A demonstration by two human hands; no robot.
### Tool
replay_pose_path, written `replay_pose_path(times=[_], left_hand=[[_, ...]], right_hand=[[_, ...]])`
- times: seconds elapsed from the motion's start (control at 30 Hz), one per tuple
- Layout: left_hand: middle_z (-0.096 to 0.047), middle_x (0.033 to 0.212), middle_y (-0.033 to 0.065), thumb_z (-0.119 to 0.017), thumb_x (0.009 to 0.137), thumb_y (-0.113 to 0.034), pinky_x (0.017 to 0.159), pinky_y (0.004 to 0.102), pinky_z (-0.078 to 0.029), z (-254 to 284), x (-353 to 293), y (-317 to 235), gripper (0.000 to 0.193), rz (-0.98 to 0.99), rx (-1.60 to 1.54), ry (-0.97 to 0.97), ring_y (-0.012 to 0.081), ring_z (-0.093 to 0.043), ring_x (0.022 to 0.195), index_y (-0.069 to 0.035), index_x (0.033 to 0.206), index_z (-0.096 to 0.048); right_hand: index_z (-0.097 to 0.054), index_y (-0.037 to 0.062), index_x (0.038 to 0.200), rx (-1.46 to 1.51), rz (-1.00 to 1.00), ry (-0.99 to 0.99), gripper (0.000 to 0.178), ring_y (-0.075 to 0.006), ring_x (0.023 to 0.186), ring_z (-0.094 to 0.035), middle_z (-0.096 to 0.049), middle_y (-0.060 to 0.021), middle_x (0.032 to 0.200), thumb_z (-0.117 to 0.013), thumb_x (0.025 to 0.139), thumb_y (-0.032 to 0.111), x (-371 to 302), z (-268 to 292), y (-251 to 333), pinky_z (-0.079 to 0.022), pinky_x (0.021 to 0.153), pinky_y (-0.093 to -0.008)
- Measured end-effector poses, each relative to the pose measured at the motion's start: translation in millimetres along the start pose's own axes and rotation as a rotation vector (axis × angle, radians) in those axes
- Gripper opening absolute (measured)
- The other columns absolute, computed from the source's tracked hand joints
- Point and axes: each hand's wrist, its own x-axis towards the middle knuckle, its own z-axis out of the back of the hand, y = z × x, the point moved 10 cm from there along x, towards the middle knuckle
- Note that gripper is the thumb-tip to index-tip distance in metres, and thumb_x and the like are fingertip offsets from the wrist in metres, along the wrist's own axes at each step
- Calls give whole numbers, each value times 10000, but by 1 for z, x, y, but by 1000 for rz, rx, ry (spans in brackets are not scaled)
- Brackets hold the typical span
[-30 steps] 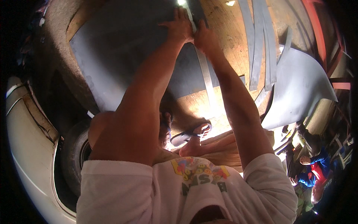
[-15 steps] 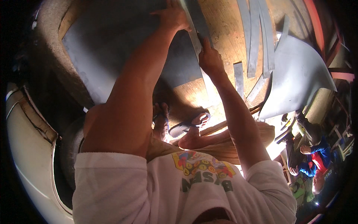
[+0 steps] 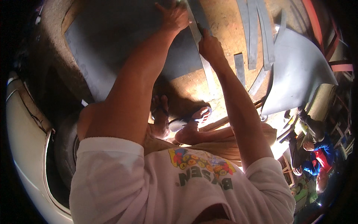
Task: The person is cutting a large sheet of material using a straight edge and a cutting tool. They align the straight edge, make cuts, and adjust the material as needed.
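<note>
A large dark grey sheet (image 3: 126,41) lies flat over a wooden board (image 3: 223,33). Along the sheet's right side runs a long, pale, narrow straightedge (image 3: 206,71). My left hand (image 3: 175,16) presses down on the sheet beside the straightedge, fingers spread, the fingertips partly cut off by the top of the view. My right hand (image 3: 212,48) is closed round a slim dark tool (image 3: 200,28) held against the straightedge's right edge. The tool's tip is too dark to make out. Another piece of dark sheet (image 3: 201,13) shows just right of the straightedge.
Several long grey strips (image 3: 252,41) and a short strip (image 3: 239,69) lie to the right. A curved light grey sheet (image 3: 294,74) rests beyond them. My sandalled feet (image 3: 194,125) are below the board. A tyre (image 3: 65,143) stands at left; a person in blue (image 3: 326,153) sits lower right.
The whole view has shifted slightly, so the board and strips sit a little higher in it. Both hands keep nearly the same places on the sheet and straightedge.
</note>
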Motion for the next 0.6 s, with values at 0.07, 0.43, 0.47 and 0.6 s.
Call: replay_pose_path(times=[0.07, 0.43, 0.47, 0.6], left_hand=[[-383, 1605, 84, -847, 672, -682, 1057, 905, -207, 1, -4, -11, 1167, -17, -35, 25, 263, -301, 1528, -46, 1540, -392], [-86, 1696, 267, -826, 594, -733, 1091, 869, -83, 13, -19, -38, 1389, 26, -88, 333, 413, -76, 1578, -12, 1616, -221], [-80, 1695, 272, -815, 606, -738, 1084, 875, -79, 13, -18, -39, 1380, 20, -81, 352, 419, -70, 1577, -14, 1618, -217], [-62, 1690, 291, -768, 652, -758, 1051, 900, -68, 20, -18, -40, 1336, 47, -84, 393, 435, -46, 1576, -28, 1624, -213]], right_hand=[[-477, 57, 1315, -4, -29, 13, 347, -566, 975, -659, -677, -371, 1008, -491, 976, 134, -2, -4, -10, -515, 877, -644], [-452, 82, 1402, 55, 9, 17, 447, -588, 922, -651, -678, -374, 968, -496, 959, 131, -8, 2, -3, -518, 839, -655], [-444, 83, 1412, 40, -19, 36, 453, -585, 924, -652, -680, -371, 969, -496, 965, 135, -9, 0, -8, -519, 837, -653], [-419, 81, 1417, 20, -108, 95, 442, -570, 928, -660, -682, -364, 977, -491, 988, 154, -35, -12, -28, -521, 827, -647]])
